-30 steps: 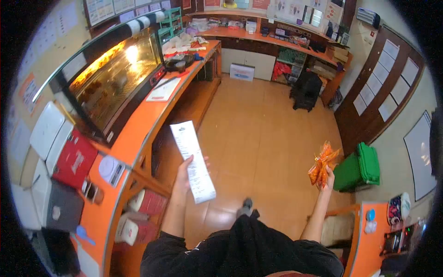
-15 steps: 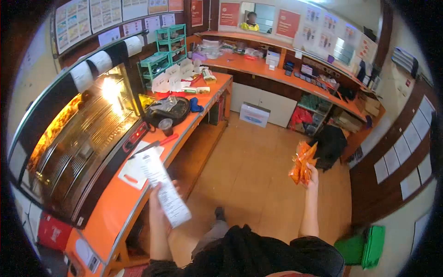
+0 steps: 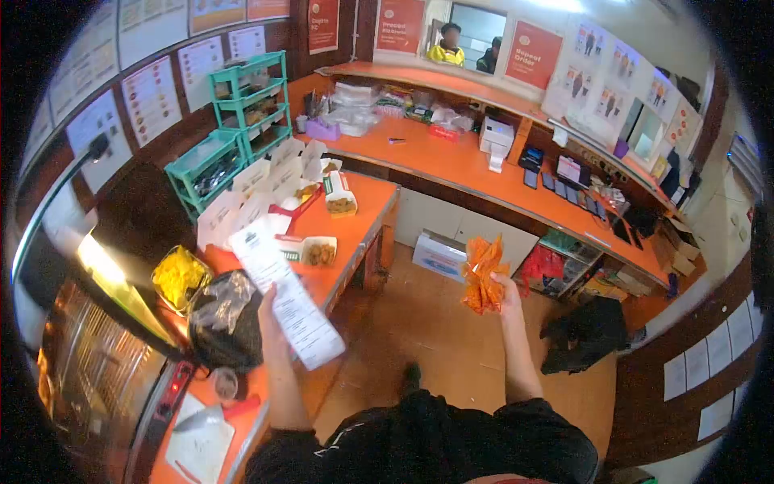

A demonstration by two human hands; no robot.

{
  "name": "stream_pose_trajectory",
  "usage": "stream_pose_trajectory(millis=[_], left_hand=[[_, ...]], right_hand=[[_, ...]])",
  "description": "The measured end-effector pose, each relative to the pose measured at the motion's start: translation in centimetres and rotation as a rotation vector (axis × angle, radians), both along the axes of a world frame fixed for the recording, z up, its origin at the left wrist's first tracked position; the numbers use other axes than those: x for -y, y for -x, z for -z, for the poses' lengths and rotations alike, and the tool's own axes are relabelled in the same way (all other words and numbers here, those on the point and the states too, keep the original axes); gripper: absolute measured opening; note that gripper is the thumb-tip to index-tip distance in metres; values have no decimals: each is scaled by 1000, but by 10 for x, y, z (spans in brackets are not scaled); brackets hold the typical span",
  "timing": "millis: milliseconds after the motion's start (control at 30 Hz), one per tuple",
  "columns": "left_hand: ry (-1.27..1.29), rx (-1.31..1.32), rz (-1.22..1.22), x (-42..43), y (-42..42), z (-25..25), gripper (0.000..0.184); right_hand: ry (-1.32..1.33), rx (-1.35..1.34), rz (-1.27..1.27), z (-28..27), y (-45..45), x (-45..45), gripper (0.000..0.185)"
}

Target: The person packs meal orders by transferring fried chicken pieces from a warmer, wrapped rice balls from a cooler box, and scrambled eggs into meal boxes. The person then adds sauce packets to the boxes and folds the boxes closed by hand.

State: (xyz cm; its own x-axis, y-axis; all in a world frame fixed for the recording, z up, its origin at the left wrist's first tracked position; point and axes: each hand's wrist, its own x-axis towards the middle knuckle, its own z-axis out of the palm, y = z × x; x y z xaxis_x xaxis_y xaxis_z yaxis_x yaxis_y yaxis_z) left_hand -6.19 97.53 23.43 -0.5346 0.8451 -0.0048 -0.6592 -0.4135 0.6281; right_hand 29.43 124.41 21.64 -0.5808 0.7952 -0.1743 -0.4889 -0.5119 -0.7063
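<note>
My left hand is closed on a long printed paper receipt, held up over the edge of the orange counter. The print is too small to read. Out to the right, above the floor, my right hand grips crinkled orange plastic packets; what they contain I cannot make out. Beyond the receipt, open food cartons with brown fried pieces stand on the counter near a red-handled utensil. A black container with clear plastic on it lies left of my left forearm.
At the lower left are a knife on a white board, a cup and a lit display warmer. A receipt printer stands on the far counter. A black bag is on the floor. Two people appear behind the window.
My view has moved forward, nearer the cartons and far counter. Both hands keep hold of the receipt and orange packets. A second person now shows in the window.
</note>
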Motion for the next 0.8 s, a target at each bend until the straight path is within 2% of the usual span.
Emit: stream_pose_trajectory(millis=[33, 100, 167, 200, 300, 367, 433, 500, 533, 600, 633, 667, 733, 767, 800], left_hand=[[-110, 57, 56, -42, 25, 27, 56], [-89, 97, 91, -99, 24, -5, 56], [-72, 114, -9, -141, 46, 11, 57], [-59, 93, -90, -154, 63, 15, 57], [-171, 23, -235, -170, 96, 36, 58], [-36, 110, -402, -176, 97, 19, 58], [-130, 80, -416, -177, 108, 12, 57], [36, 98, -716, -168, 129, 29, 57], [18, 93, -754, -168, 135, 34, 56], [-1, 94, -818, -185, 150, 35, 54], [-71, 106, -834, -204, 166, 30, 55], [-120, 142, -843, -222, 170, 29, 55], [-142, 225, -870, -273, 193, 18, 56], [-159, 299, -860, -291, 201, 12, 57], [-77, 265, -902, -302, 208, 15, 58]], right_hand=[[14, 0, -5, 7, 12, -30, 41], [-60, 58, 2, 22, 31, -101, 40], [-15, 87, -35, 9, 64, -159, 42], [-84, 106, -98, 0, 86, -188, 43], [-102, 97, -253, -9, 169, -272, 43], [-79, 83, -278, -5, 233, -332, 44], [-77, 73, -410, 8, 319, -393, 40], [-244, -2, -536, 8, 410, -427, 34], [-142, -10, -705, 12, 451, -448, 32], [-174, 40, -798, 3, 520, -448, 28], [-324, 70, -728, -16, 565, -425, 27], [-318, 77, -757, -7, 599, -427, 27], [-37, 111, -991, 10, 686, -435, 28], [-20, 118, -1019, 15, 717, -426, 28], [13, 148, -1059, 17, 748, -413, 28]])
